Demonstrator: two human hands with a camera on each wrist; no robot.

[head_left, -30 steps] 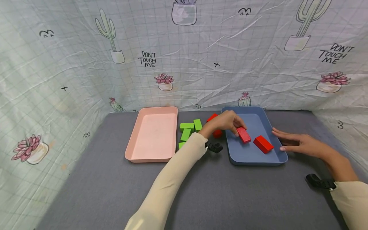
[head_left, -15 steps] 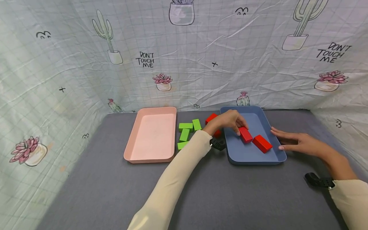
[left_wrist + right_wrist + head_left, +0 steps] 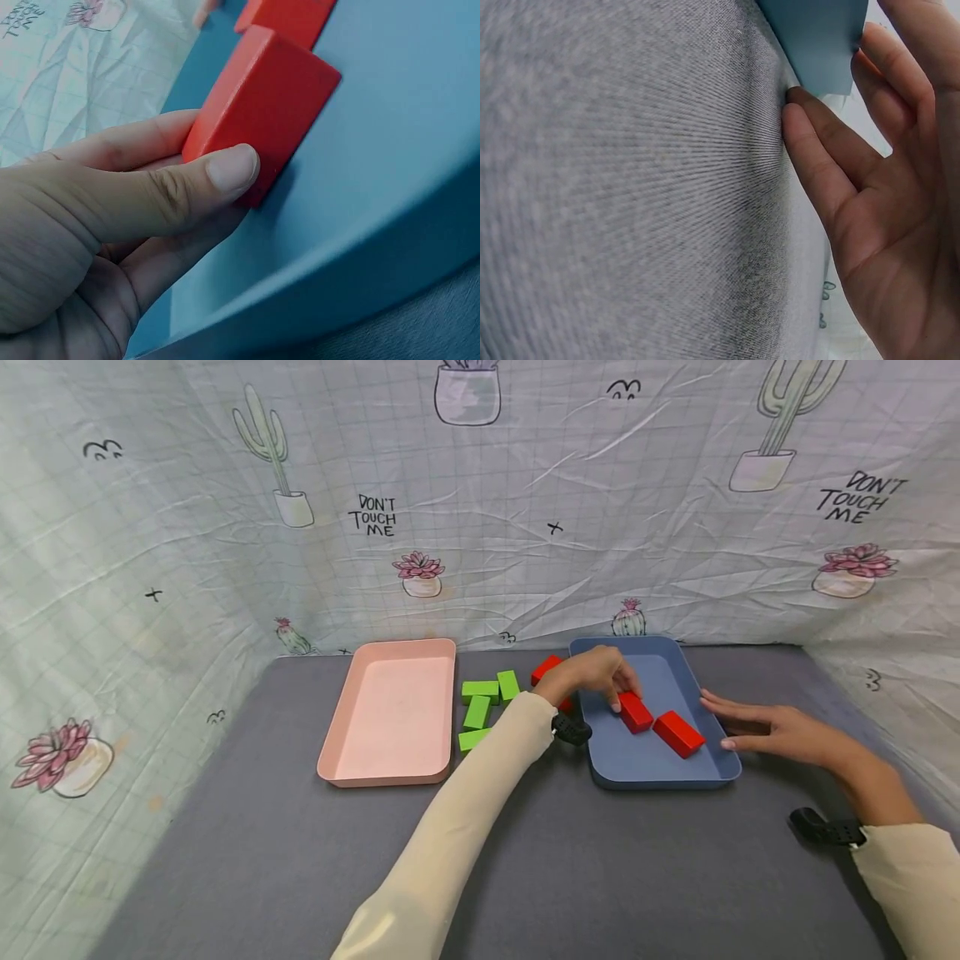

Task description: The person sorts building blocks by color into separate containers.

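My left hand point(image 3: 596, 670) pinches a red block point(image 3: 636, 713) between thumb and fingers, low inside the blue tray point(image 3: 630, 772). In the left wrist view the thumb lies across the near end of that red block point(image 3: 266, 105). A second red block point(image 3: 678, 733) lies in the tray just right of the pinched one. My right hand point(image 3: 783, 737) is at the tray's right side, fingers extended along its outer wall. The right wrist view shows those straight fingertips at the blue tray wall point(image 3: 821, 45) and the cloth.
More red blocks point(image 3: 547, 668) lie left of the blue tray, partly hidden by my left wrist. Several green blocks point(image 3: 477, 713) lie between the trays. A pink tray point(image 3: 390, 780) stands at left on the grey cloth point(image 3: 262, 852). A printed curtain point(image 3: 495, 585) hangs behind.
My left hand has brought the red block slightly lower, up beside the other red block in the tray. The right hand stays at the tray's side. The whole view shifts slightly left.
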